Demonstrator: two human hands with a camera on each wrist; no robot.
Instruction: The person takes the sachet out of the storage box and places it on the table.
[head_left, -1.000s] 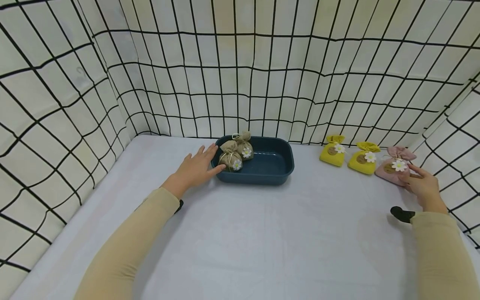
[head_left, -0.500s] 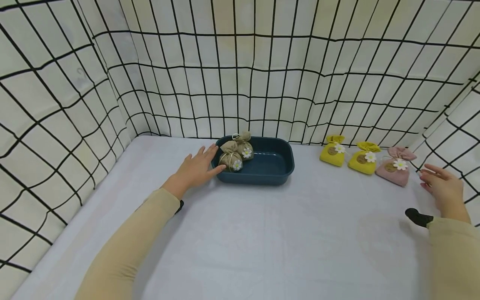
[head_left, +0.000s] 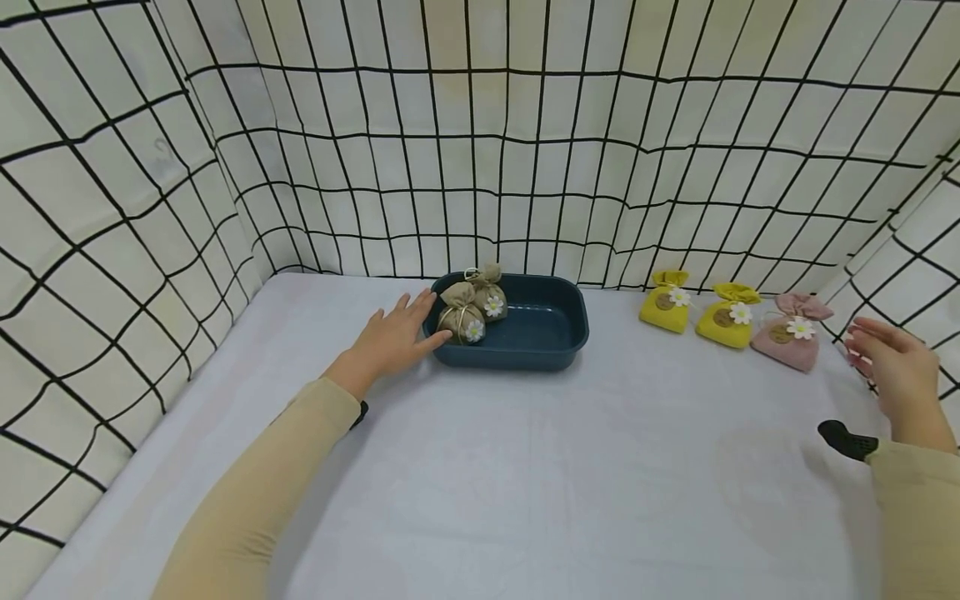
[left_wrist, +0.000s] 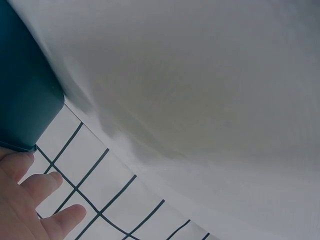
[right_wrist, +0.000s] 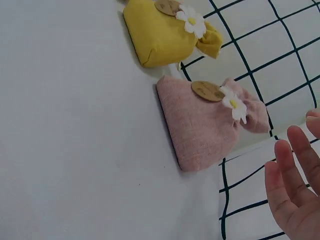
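Note:
My left hand (head_left: 390,337) rests with spread, straight fingers on the left rim of a dark blue tub (head_left: 525,359). Inside the tub's left end sit two beige drawstring sachets, a front sachet (head_left: 459,317) and a rear sachet (head_left: 491,293), each with a white daisy. In the left wrist view, fingers (left_wrist: 42,187) show at the tub's rim. My right hand (head_left: 900,375) is raised at the far right, fingers loosely bent, holding nothing. Just left of it, apart from the fingers, a pink drawstring sachet (right_wrist: 200,125) with a daisy and a brown oval tag stands on the table.
Left of the pink sachet stand two yellow sachets, a nearer one (head_left: 723,325) and a farther one (head_left: 664,310), by the back wall. Black wire grid (head_left: 495,158) over white sheeting borders the back and both sides. A white cloth (head_left: 562,483) covers the table.
My right hand has let go of the pink sachet and drawn away to the right. The sachet stays in the row. My left hand and the tub have not moved.

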